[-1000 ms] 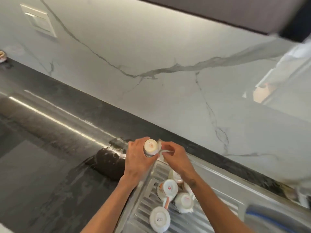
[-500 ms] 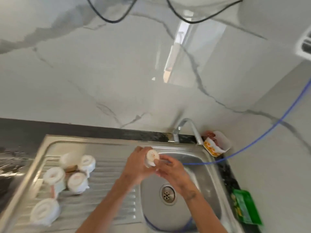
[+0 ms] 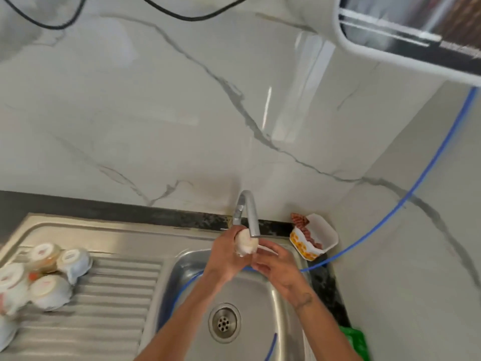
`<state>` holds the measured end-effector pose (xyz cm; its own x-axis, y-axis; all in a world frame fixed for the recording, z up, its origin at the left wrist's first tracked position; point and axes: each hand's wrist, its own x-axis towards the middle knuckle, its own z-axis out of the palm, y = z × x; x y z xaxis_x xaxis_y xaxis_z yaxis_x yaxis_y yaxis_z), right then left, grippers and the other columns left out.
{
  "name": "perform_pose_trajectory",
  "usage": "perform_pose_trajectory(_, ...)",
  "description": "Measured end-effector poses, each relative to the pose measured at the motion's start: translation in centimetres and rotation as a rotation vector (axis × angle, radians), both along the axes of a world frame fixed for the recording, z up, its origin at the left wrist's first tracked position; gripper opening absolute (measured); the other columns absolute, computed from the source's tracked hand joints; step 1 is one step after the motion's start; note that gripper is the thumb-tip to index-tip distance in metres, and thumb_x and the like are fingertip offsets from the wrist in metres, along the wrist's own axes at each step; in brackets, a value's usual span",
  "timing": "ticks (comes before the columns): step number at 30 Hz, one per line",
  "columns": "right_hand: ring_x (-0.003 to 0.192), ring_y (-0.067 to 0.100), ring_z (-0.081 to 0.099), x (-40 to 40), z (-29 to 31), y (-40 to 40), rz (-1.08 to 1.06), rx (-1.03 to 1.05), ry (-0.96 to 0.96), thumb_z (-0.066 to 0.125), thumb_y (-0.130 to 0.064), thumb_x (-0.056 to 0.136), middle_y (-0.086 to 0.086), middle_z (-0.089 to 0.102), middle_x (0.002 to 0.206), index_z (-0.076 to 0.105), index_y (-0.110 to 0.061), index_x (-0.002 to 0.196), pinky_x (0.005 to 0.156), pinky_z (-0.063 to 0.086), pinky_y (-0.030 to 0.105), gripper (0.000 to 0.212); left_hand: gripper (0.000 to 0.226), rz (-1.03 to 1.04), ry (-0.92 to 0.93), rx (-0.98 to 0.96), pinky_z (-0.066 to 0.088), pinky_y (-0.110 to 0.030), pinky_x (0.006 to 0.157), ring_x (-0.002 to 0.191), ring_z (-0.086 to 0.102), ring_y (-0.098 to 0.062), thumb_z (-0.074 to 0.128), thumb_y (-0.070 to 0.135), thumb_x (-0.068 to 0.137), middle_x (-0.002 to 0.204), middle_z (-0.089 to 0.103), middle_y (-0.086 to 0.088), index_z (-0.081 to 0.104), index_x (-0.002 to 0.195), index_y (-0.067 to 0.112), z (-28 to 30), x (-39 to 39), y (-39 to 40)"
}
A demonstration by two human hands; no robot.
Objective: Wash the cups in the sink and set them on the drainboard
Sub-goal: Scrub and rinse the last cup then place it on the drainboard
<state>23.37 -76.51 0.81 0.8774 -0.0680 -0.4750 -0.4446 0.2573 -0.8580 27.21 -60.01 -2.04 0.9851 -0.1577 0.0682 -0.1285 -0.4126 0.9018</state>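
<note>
The sink (image 3: 281,306) has one drain (image 3: 224,322) in it. Above it, the left hand (image 3: 226,259) wraps around one white cup (image 3: 245,245) under the tap (image 3: 249,214). The right hand (image 3: 276,267) sits beside it, fingers loose; I cannot tell if it touches. About five cups (image 3: 49,291) sit upside down on the drainboard (image 3: 114,303). A blue hose (image 3: 385,217) runs behind.

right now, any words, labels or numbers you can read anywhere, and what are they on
None can be read.
Upturned cups on the drainboard: faint reddish marks on their bases, too blurred to read.
White tub right of the faucet: yellow pattern only, no legible text.
Cup held in the left hand: no print visible.
</note>
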Motion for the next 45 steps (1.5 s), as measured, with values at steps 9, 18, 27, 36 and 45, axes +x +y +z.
perform_pose_trajectory(9, 0.087, 0.029, 0.075, 1.1, -1.6, -3.2, -0.154, 0.031, 0.089, 0.069, 0.004, 0.093, 0.023, 0.077, 0.107, 0.068, -0.002, 0.122, 0.076, 0.062, 0.04, 0.03, 0.072, -0.027, 0.062, -0.155, 0.06, -0.029, 0.087, 0.103, 0.07, -0.011, 0.085, 0.03, 0.072, 0.116, 0.072, 0.004, 0.059, 0.139, 0.025, -2.7, -0.6, -4.1)
perform_pose_trajectory(18, 0.097, 0.017, 0.074, 1.0, 0.6, 2.3, 0.223, -0.745, -0.238, 0.072, -0.005, 0.092, 0.0, 0.08, 0.106, 0.078, -0.014, 0.117, 0.086, 0.058, 0.025, 0.027, 0.031, 0.386, 0.886, -1.303, 0.058, -0.036, 0.074, 0.077, 0.074, -0.023, 0.059, 0.031, 0.105, 0.088, 0.076, -0.013, 0.069, 0.113, 0.003, -1.2, -0.9, -4.1)
perform_pose_trajectory(27, 0.1, 0.015, 0.069, -13.4, -1.0, -6.2, -0.091, -1.063, -0.149, 0.068, -0.019, 0.093, -0.002, 0.076, 0.107, 0.077, -0.019, 0.106, 0.094, 0.046, 0.015, 0.016, 0.048, 0.353, 0.612, -0.143, 0.061, -0.038, 0.077, 0.083, 0.07, -0.027, 0.074, 0.064, 0.086, 0.07, 0.072, 0.001, 0.071, 0.09, 0.016, -2.4, -1.1, -5.3)
perform_pose_trajectory(36, 0.054, 0.0, 0.05, -21.5, -5.1, -13.6, 0.138, -1.14, 0.401, 0.071, -0.027, 0.096, -0.009, 0.054, 0.06, 0.051, -0.024, 0.06, 0.051, 0.042, 0.011, 0.041, 0.053, 0.38, 1.032, -0.521, 0.061, -0.062, 0.082, 0.089, 0.072, -0.038, 0.067, 0.061, 0.092, 0.101, 0.072, -0.021, 0.063, 0.101, 0.009, -2.6, -6.8, -4.0)
perform_pose_trajectory(45, 0.075, 0.007, 0.066, -22.3, -3.2, -13.5, -0.192, -0.97, 0.415, 0.065, -0.018, 0.096, -0.002, 0.077, 0.088, 0.076, -0.025, 0.085, 0.065, 0.052, 0.024, 0.017, 0.055, 0.432, 1.235, -0.66, 0.058, -0.039, 0.066, 0.095, 0.069, -0.037, 0.065, 0.059, 0.095, 0.104, 0.072, -0.022, 0.068, 0.11, 0.007, -4.3, -8.4, -2.1)
